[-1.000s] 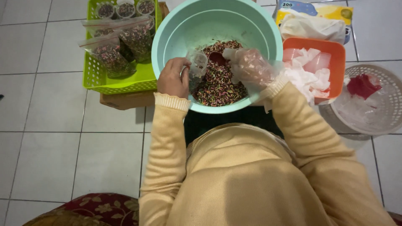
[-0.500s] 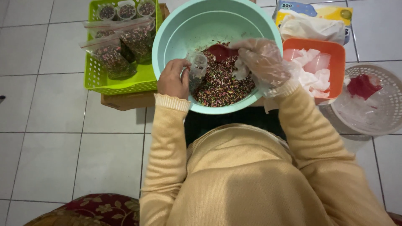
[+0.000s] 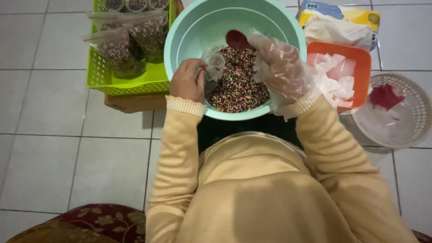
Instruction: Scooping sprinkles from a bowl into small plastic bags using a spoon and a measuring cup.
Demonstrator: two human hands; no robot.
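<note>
Two hands: both of mine are over the mint-green bowl (image 3: 193, 31), seen from the head camera, the only view there is.
Left hand: my bare left hand (image 3: 186, 81) is closed around a small clear pouch (image 3: 213, 67), pinching it at the near rim of the bowl with its mouth turned up and toward the middle.
Right hand: my right hand (image 3: 281, 67), in a loose clear plastic glove, is curled shut on the handle of a dark red scoop (image 3: 236, 39); the handle itself is hidden under the glove.
Scoop: its head hangs above the far edge of the heap, just beyond the pouch, not touching it.
Sprinkles: the multicoloured sprinkles (image 3: 238, 87) lie heaped in the near half of the bowl, right under the pouch.
Doing it well, as I judge it: I should hold the pouch mouth wide and low over the heap, so that strays fall back into the bowl, and tip the scoop slowly.
Around: filled bags (image 3: 119, 54) stand in the lime-green basket (image 3: 130, 85) to the left; an orange tray (image 3: 362, 56) of clear plastic sits to the right, with a white mesh basket (image 3: 416, 112) beyond it.
</note>
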